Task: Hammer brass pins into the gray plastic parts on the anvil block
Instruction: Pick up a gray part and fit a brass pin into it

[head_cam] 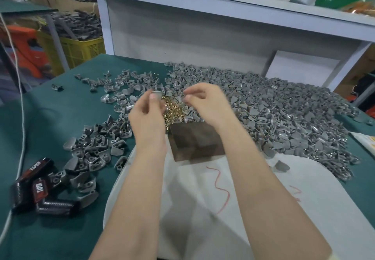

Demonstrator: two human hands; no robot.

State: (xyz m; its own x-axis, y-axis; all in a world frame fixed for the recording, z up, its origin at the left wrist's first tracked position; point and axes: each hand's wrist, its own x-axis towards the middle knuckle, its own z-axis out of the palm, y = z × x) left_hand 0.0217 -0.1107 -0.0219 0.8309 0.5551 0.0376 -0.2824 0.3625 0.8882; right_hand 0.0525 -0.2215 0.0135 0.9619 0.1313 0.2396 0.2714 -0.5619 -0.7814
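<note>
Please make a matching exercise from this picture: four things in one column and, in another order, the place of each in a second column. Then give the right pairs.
Things
1. brass pins
2. metal block
3. black packets
4. yellow crate

Places
A. beyond the green table, far left
B. at the far end of the white cloth
C. on the table, near left
D. just behind the block, among gray parts

Pairs: 1-D, 2-B, 3-C, 4-A
</note>
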